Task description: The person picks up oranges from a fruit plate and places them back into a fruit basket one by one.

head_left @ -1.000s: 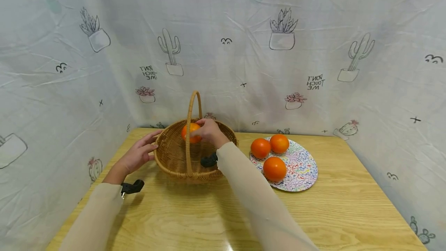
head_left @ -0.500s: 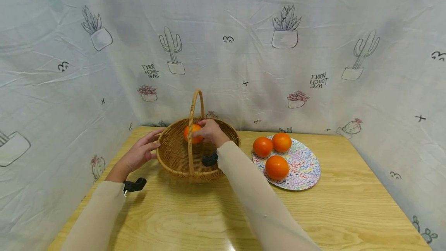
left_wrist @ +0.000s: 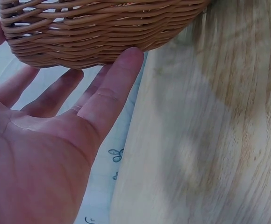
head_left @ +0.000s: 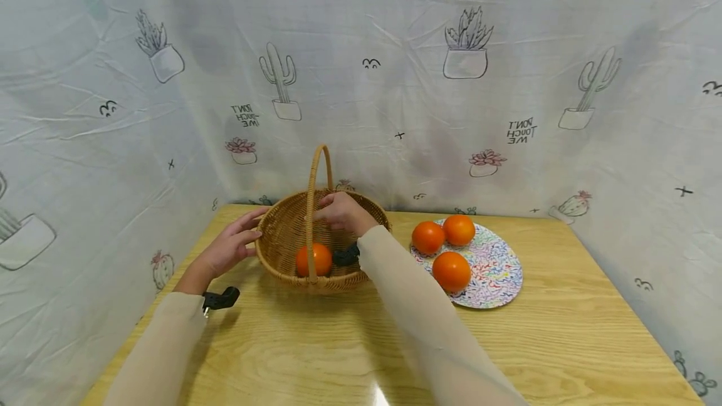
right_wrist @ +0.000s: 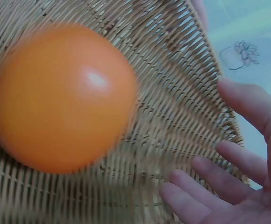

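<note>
A wicker basket [head_left: 282, 240] with an arched handle stands on the left part of the table. My left hand [head_left: 228, 246] touches its left rim; the left wrist view shows the fingers [left_wrist: 112, 91] spread and fairly straight against the woven wall. Inside the basket lies a smooth, round orange [head_left: 320, 260], near the front behind the handle. My right hand [head_left: 343, 212] is over the back part of the basket, apart from the orange. In the right wrist view, its fingers [right_wrist: 205, 186] are spread with nothing between them, and the orange looks blurred.
Right of the basket, a round plate [head_left: 496, 268] with a colourful squiggle pattern bears three more oranges [head_left: 451, 272] on its left side. A patterned cloth [head_left: 417, 111] hangs behind and beside the wooden table [head_left: 316, 349].
My right hand has let go of the orange, which has moved from the back of the basket toward the front. The left hand has stayed at the rim; the view has shifted slightly.
</note>
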Tool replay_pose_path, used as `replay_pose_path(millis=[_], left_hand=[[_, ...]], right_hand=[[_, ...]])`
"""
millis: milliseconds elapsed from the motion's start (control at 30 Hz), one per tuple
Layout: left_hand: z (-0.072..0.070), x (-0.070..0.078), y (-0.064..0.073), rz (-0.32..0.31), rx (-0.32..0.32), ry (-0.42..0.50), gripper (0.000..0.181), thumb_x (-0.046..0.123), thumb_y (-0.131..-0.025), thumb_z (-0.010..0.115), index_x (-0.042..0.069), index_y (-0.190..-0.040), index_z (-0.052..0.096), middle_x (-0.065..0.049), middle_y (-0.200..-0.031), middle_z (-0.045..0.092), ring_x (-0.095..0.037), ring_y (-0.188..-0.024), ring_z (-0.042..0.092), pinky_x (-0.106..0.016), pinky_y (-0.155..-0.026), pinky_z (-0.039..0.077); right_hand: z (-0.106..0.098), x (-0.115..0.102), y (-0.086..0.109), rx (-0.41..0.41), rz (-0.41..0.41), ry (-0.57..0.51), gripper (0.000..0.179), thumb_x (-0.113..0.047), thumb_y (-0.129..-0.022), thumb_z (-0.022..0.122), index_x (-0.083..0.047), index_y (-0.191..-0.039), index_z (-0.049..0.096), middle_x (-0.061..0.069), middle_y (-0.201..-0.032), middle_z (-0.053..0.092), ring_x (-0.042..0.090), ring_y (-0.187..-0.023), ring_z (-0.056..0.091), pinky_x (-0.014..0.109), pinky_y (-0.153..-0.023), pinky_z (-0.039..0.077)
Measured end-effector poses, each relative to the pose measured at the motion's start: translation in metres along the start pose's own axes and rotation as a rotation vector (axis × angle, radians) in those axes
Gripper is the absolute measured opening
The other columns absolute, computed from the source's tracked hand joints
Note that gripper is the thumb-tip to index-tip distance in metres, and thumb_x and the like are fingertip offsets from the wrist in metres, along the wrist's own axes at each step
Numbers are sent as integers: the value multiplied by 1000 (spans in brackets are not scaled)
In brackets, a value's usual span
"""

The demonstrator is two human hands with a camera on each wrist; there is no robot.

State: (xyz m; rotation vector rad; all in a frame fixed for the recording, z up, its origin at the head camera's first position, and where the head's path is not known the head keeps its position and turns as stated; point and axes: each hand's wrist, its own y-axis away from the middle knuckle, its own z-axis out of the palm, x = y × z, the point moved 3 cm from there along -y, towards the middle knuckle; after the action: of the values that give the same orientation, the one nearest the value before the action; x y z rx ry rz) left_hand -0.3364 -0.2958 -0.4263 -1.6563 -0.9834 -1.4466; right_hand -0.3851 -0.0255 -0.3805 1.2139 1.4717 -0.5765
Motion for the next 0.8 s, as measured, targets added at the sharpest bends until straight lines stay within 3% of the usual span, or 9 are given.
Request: replay_pose_path(millis=[167,333,533,800], left_hand=[[0,0,-1,-2,2,1,62,19,-111,44,13,-166,17,-27,-163,19,-12,-130,54,-34,-91,59],[2,0,0,2,9,5,61,18,-111,43,9,-165,16,-27,-160,22,-11,-128,55,-33,-92,59],[4,1,2,16,13,3,61,18,-111,44,8,-165,17,-26,-159,24,-12,-128,56,-33,-92,59],[5,1,3,9,22,-9,60,18,-111,43,8,-165,18,-28,-158,25,-13,-128,56,-32,-92,59]], right_hand=[[-10,-8,8,-109,-79,101,48,-21,-97,71,-6,-141,60,12,-142,60,37,-115,60,49,-101,52],[-20,-12,16,-185,-98,95,54,-25,-95,74,-8,-143,59,11,-144,59,36,-133,58,44,-106,52],[-30,-13,25,-173,-124,38,55,-25,-93,77,-7,-142,60,11,-146,57,35,-133,57,49,-110,49],[-48,-10,45,-152,-179,48,57,-27,-94,76,-8,-145,57,8,-142,60,22,-128,61,38,-107,52]])
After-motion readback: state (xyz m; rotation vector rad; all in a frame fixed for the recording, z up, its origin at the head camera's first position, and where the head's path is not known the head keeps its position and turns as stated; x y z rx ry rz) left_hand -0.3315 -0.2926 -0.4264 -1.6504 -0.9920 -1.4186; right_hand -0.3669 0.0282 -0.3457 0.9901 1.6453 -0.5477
